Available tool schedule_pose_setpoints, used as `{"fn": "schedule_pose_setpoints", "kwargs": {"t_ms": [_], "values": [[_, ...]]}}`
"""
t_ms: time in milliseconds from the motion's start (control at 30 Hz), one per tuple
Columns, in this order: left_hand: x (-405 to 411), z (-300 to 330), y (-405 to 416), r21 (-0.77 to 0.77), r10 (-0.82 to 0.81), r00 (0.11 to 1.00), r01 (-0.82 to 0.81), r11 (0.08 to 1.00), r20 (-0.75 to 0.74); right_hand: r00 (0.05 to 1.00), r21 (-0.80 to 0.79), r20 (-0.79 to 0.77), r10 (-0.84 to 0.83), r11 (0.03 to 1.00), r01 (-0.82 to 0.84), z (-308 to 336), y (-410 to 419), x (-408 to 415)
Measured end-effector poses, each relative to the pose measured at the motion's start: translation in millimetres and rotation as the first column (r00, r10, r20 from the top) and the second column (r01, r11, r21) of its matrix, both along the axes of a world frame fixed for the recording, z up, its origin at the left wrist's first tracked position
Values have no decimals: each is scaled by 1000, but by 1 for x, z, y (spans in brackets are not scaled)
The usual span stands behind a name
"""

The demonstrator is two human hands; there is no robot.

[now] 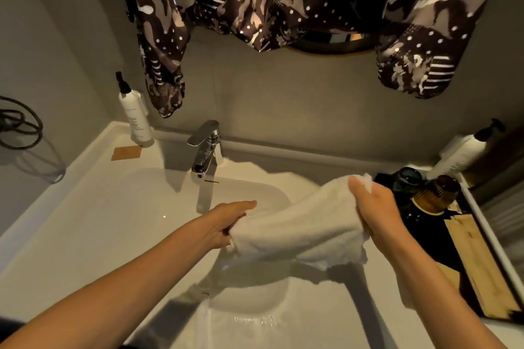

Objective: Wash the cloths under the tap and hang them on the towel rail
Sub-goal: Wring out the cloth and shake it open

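Observation:
A white terry cloth (295,227) is stretched between both hands above the white sink basin (136,207). My left hand (226,221) grips its lower left end. Its upper right corner is pinched in my right hand (374,207), held higher and further right. The chrome tap (205,147) stands behind the basin, left of the cloth, and no water runs from it. No towel rail is in view.
A white pump bottle (136,116) stands at the back left corner beside a tan card (126,153). On the right lie a dark tray (425,224), jars (433,193), a second pump bottle (465,150) and a wooden board (479,263). Patterned dark fabric (255,8) hangs overhead.

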State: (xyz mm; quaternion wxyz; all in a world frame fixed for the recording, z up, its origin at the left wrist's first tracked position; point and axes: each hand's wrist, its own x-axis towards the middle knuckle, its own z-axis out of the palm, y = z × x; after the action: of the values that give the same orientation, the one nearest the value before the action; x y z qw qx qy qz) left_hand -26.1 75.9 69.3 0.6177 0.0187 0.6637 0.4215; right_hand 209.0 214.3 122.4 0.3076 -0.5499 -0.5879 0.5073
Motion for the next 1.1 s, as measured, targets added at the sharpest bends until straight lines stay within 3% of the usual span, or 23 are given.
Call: {"fn": "schedule_pose_setpoints", "kwargs": {"t_ms": [67, 133, 267, 400, 467, 533, 600, 700, 767, 833, 900, 967, 1100], "values": [[6, 3, 2, -103, -90, 995, 93, 990, 32, 979, -222, -168, -116, 972, 77, 6, 5, 19], [14, 2, 3, -175, -243, 969, 245, 954, 32, 966, -323, -222, -135, 945, 58, 8, 7, 35], [25, 6, 18, -59, -419, 904, 424, 904, 85, 949, -397, -234, -212, 912, 106, 1, 8, 63], [32, 4, 42, 151, -214, 957, 187, 971, 193, 929, -516, -302, -216, 856, 31, -7, 6, 78], [36, -2, 54, 254, -130, 956, 61, 965, 262, 903, -468, -376, -208, 884, 9, -9, 10, 85], [38, -10, 60, 348, -79, 968, -10, 937, 239, 885, -428, -405, -227, 903, 36, -18, 15, 92], [39, -29, 60, 309, -55, 994, 23, 951, 94, 908, -451, -331, -258, 888, 89, -43, 17, 99], [45, -67, 53, 71, -66, 990, 75, 995, -121, 961, -529, -98, -258, 831, 169, -94, 9, 98], [47, -94, 47, -45, -61, 983, 53, 998, -174, 962, -530, 1, -273, 815, 233, -119, 5, 93], [45, -114, 40, -48, -47, 984, 39, 998, -174, 958, -495, 19, -285, 830, 257, -132, 1, 92], [42, -125, 28, -21, -58, 982, 55, 998, -179, 977, -365, 111, -180, 907, 208, -136, -10, 97], [40, -133, 11, -66, -200, 953, 190, 980, -227, 955, -224, 282, -94, 961, 161, -137, -26, 103], [39, -142, -12, -158, -500, 853, 479, 864, -148, 882, -225, 471, -31, 962, 154, -145, -39, 107]]}}
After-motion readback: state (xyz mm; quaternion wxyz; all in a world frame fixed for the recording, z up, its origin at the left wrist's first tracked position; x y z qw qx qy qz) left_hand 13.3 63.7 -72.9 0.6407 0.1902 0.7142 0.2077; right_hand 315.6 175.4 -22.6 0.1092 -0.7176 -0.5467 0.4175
